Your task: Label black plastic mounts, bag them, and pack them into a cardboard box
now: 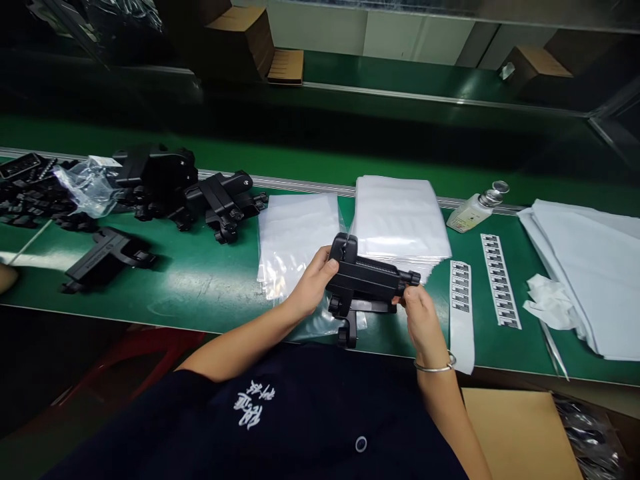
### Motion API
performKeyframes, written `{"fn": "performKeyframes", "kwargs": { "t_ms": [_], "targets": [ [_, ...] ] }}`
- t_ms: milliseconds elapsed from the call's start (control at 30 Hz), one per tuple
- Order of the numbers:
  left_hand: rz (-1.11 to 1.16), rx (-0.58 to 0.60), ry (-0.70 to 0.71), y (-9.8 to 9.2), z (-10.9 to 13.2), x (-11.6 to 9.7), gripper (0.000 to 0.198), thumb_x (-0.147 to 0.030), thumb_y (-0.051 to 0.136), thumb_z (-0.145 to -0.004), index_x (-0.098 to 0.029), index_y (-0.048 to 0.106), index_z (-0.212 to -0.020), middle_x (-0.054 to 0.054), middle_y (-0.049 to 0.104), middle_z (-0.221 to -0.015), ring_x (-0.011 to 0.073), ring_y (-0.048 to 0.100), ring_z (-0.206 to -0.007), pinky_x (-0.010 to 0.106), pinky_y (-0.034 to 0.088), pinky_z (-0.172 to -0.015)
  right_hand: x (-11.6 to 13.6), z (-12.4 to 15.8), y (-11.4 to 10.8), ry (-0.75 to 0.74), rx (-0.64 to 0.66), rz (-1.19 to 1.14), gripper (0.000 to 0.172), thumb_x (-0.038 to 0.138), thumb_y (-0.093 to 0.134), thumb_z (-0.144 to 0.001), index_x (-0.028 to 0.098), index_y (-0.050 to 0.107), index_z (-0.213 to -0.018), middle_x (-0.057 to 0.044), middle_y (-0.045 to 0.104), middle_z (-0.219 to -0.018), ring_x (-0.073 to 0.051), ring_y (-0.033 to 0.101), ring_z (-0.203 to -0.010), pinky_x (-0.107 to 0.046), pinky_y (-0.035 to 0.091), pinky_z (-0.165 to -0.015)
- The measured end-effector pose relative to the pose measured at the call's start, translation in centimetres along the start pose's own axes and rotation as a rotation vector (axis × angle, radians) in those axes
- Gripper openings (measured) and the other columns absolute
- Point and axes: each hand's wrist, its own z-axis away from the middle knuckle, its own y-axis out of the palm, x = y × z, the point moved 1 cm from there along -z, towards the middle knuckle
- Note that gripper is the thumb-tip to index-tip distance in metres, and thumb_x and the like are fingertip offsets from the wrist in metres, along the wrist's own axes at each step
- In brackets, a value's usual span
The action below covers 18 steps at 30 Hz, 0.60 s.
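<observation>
A black clamp-style device holder [367, 277], with jaws and small knobs at its ends, is held up between both my hands above the table's front edge. My left hand [316, 280] grips its left end with the thumb on top. At its right end, the fingers of my right hand [419, 308] are closed around the part near the knobs. Behind it lie a stack of clear plastic bags [400, 213] and a flatter pile of clear bags [295, 227]. Another black holder [107, 259] lies on the table at the left.
More black holders [225, 200] and a clear plastic wrapper [90, 187] crowd the left back. To the right are a pump bottle [470, 212], label strips [500, 280], crumpled tissue [550, 302], tweezers [554, 350] and white sheets [600, 267]. Below stands a cardboard box [520, 433].
</observation>
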Motion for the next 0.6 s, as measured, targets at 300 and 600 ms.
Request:
{"fn": "performKeyframes", "kwargs": {
  "t_ms": [300,600],
  "targets": [
    [0.047,-0.027,-0.055,-0.2,-0.7,0.4,0.052,-0.063,0.063,-0.08,-0.019,0.062,-0.107,0.003,0.064,-0.1,0.0212,0.056,-0.098,0.03,0.042,-0.088,-0.2,0.0,0.2,-0.046,0.019,-0.04,0.029,0.048,0.062,-0.086,0.024,0.06,-0.103,-0.001,0.062,-0.087,-0.016,0.055,-0.074,-0.029,0.048,-0.068],
    [-0.174,0.04,0.171,-1.3,0.3,-0.2,0.079,-0.081,0.047,-0.077,-0.016,0.049,-0.123,0.01,0.059,-0.107,0.0257,0.056,-0.098,0.039,0.046,-0.086,-3.2,-1.1,-2.9,-0.068,-0.151,0.399,0.037,0.057,0.064,-0.075,0.028,0.069,-0.098,-0.007,0.071,-0.087,-0.033,0.063,-0.088,-0.043,0.046,-0.076]
  ]
}}
